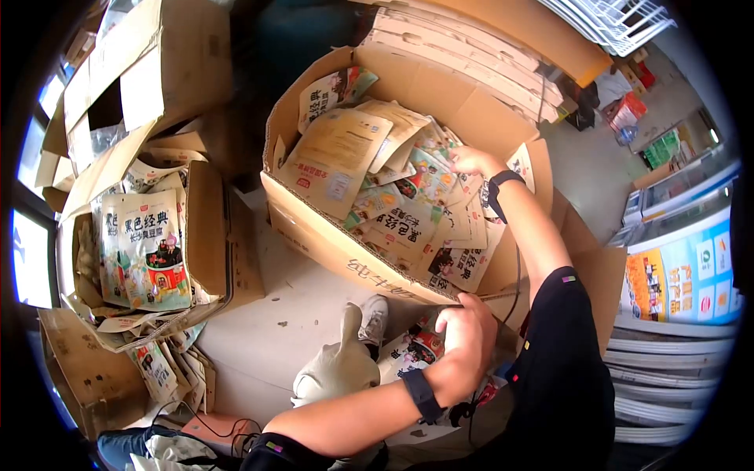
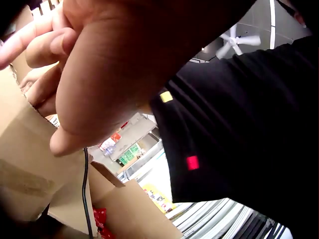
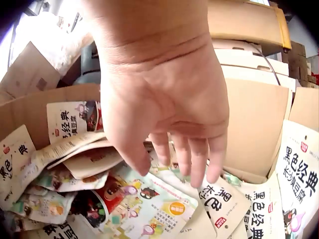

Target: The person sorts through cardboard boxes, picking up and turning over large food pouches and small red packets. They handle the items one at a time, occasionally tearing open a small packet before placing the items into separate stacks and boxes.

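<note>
A large cardboard box [image 1: 314, 235] holds many printed pouches [image 1: 400, 228], piled at angles. My right hand [image 1: 473, 162] reaches over its right side; in the right wrist view the right hand [image 3: 167, 109] hangs palm toward the camera, fingers pointing down with nothing gripped, above a green and white pouch [image 3: 149, 204]. My left hand [image 1: 469, 334] is at the box's near edge, thumb and fingers apart. The left wrist view shows the left hand [image 2: 89, 74] beside the cardboard edge with its fingers partly bent; nothing is seen held in it.
Another open box of pouches [image 1: 145, 251] stands at the left, with loose pouches [image 1: 169, 373] below it. A cardboard flap [image 1: 597, 290] sticks out at the right, near stacked white racks [image 1: 667, 369]. A black cable [image 2: 84, 194] hangs beside the box. A shoe [image 1: 375, 318] is on the floor.
</note>
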Available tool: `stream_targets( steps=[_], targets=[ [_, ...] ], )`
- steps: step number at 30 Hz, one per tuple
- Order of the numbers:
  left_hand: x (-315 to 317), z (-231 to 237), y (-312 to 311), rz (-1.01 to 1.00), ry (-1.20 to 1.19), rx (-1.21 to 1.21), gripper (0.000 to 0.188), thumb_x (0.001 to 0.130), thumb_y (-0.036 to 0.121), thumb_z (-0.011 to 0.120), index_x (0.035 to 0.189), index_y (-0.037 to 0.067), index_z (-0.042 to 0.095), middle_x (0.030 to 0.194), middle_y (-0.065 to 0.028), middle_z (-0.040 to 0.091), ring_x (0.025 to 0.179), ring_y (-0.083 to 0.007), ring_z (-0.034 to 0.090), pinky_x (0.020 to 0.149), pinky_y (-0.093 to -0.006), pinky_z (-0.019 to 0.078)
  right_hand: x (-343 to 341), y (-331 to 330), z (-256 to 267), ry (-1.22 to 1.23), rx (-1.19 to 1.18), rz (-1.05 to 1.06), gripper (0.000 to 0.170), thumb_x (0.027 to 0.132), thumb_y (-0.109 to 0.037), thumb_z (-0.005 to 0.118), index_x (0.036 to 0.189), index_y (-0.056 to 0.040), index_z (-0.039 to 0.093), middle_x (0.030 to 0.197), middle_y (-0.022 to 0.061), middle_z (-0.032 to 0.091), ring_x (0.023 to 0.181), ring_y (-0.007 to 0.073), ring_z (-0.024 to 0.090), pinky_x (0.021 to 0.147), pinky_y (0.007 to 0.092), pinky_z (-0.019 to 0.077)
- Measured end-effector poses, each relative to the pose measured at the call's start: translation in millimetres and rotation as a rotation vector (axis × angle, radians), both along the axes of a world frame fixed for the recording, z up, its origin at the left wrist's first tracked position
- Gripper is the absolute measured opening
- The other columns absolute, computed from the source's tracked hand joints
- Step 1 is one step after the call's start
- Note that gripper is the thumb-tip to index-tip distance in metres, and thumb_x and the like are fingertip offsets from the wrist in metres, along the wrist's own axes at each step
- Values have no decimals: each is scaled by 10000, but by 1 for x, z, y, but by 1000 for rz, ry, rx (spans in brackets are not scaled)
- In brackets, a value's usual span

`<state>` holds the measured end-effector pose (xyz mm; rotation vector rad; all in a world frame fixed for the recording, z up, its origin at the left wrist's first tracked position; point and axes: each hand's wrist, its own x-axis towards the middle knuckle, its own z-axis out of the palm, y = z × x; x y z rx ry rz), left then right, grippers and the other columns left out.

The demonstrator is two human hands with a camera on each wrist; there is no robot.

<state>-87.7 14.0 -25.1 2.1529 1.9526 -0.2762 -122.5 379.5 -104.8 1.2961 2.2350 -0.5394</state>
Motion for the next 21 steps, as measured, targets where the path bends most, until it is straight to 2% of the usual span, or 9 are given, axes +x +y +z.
stream_targets(
  steps=[4, 5, 8, 9, 10, 13, 16, 18, 21],
  targets=[
    [-4, -2, -2, -9, -15, 33, 567, 849, 215, 579, 1332, -58, 462, 1207, -140, 615, 647, -142, 655, 473, -337, 442, 6, 29, -65, 34, 105, 104, 738, 839, -231, 626, 1470, -50, 287, 1480, 205, 360, 1363, 319, 365, 1101, 372, 325],
    [-3, -1, -2, -6, -16, 27, 558, 843, 208, 581, 1320, -60, 471, 1156, -125, 620, 642, -148, 653, 475, -342, 442, 7, 22, -72, 29, 125, 82, 761, 800, -156, 507, 1497, -77, 214, 1487, 181, 361, 1260, 325, 490, 990, 404, 446],
    [-6, 5, 0, 43, -33, 28, 541, 828, 202, 584, 1291, -64, 491, 1011, -83, 608, 636, -157, 647, 479, -353, 445, 7, 16, -84, -5, 78, 5, 726, 799, -160, 544, 1471, -92, 279, 1419, 197, 444, 1170, 318, 560, 917, 407, 487],
    [-7, 7, 3, 8, -41, -7, 538, 835, 206, 578, 1292, -63, 492, 1072, -106, 610, 648, -161, 650, 480, -355, 447, 12, 22, -101, 79, 248, 128, 514, 794, -170, 578, 1288, -42, 514, 1236, 211, 585, 980, 309, 629, 827, 414, 501],
    [-8, 8, 4, -30, -46, -38, 534, 841, 211, 572, 1293, -62, 493, 1133, -128, 612, 661, -165, 654, 481, -356, 450, 18, 32, -111, 76, 247, 133, 514, 794, -170, 578, 1288, -42, 514, 1236, 211, 585, 980, 309, 629, 827, 414, 501],
    [-6, -1, 2, -32, -52, 40, 515, 852, 225, 565, 1282, -53, 511, 1242, -165, 593, 694, -165, 659, 480, -356, 453, 14, -1, -66, 97, 41, 218, 232, 790, -205, 614, 830, 18, 658, 856, 209, 661, 831, 297, 631, 750, 415, 485],
    [-2, -2, 6, 17, -21, 59, 494, 857, 232, 564, 1268, -40, 533, 1294, -184, 574, 725, -164, 664, 500, -342, 463, 19, -3, -28, 85, 13, 269, 234, 797, -219, 616, 871, -3, 667, 865, 198, 666, 806, 293, 629, 729, 413, 486],
    [-4, -6, 4, -19, 26, 149, 466, 855, 237, 564, 1240, -26, 556, 1210, -151, 626, 768, -147, 661, 515, -310, 456, 38, -1, -7, 399, 63, 287, 221, 819, -203, 592, 871, -1, 666, 828, 193, 657, 766, 288, 621, 709, 408, 481],
    [1, -34, 7, 29, 39, 361, 384, 816, 232, 555, 1119, 1, 607, 1016, -113, 633, 757, -163, 589, 584, -316, 423, 64, -53, 76, 543, 150, 259, 215, 846, -166, 564, 769, 34, 557, 719, 183, 586, 655, 264, 538, 630, 393, 432]
  ],
)
